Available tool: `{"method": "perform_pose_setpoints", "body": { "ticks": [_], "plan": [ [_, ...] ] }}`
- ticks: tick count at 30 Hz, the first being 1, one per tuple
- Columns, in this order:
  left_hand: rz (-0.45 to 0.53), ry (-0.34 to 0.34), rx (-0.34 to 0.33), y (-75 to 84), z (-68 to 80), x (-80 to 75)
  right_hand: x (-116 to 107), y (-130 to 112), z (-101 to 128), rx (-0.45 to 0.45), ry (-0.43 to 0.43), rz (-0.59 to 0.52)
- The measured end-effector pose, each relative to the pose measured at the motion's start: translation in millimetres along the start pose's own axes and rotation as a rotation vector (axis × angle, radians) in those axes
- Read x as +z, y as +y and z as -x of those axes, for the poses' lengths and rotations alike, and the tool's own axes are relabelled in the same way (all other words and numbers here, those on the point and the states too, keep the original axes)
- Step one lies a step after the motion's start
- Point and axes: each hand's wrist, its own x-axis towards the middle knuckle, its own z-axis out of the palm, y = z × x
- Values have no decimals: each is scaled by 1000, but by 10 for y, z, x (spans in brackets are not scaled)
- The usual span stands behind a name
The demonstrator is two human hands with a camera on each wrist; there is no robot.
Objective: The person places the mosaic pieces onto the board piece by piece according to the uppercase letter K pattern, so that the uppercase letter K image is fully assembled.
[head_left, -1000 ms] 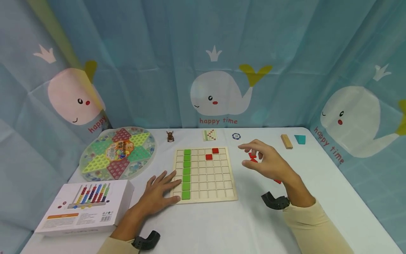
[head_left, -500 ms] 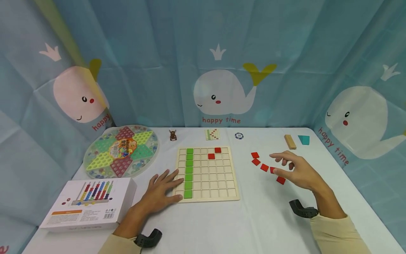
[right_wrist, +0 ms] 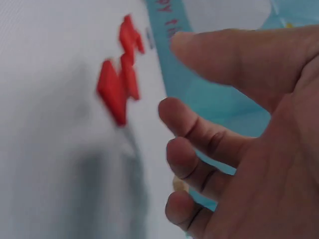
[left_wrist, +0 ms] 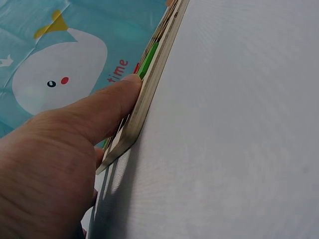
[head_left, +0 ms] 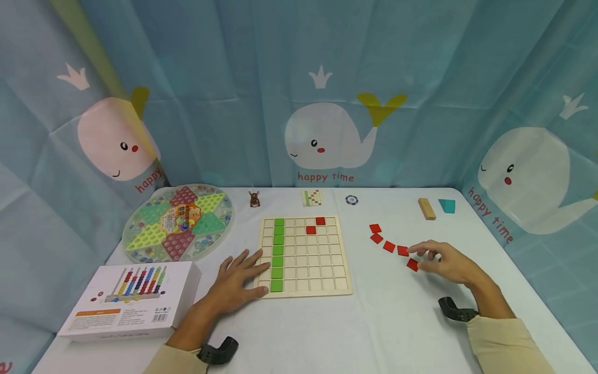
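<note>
Holding green col. + 2 red tiles (head_left: 315, 225): grid board (head_left: 322, 270)

Both my arms are in long cream sleeves (head_left: 502, 340) that end at the wrists. A small black camera mount is strapped to each wrist, one by my left hand (head_left: 235, 283) and one by my right hand (head_left: 448, 262). My hands are bare: no rings, no gloves.

The whale-print curtain (head_left: 327, 140) reads "happy time" beneath each whale.
</note>
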Motion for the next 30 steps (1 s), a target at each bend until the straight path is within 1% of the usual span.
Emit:
{"method": "perform_pose_setpoints", "body": {
  "ticks": [3, 7, 10, 13, 19, 22, 26, 30],
  "plan": [
    [4, -2, 0, 6, 4, -4, 39, 101, 9, -6, -47, 18],
    [1, 1, 2, 11, 8, -10, 96, 198, 8, -22, -59, 48],
    [-4, 7, 3, 13, 5, -13, 127, 216, 4, -32, -39, 72],
    [-4, 10, 4, 11, -1, -11, 151, 196, -3, -20, -22, 100],
    [-4, 15, 21, -7, -12, 4, 162, 155, -28, -7, -24, 166],
    [-1, 13, 25, -15, -15, 10, 157, 158, -26, -6, 2, 159],
    [7, 4, 18, -9, -8, 0, 159, 159, -2, -35, 50, 115],
    [11, 10, 24, 12, -6, -14, 177, 130, 11, -60, 84, 107]
  ]
}}
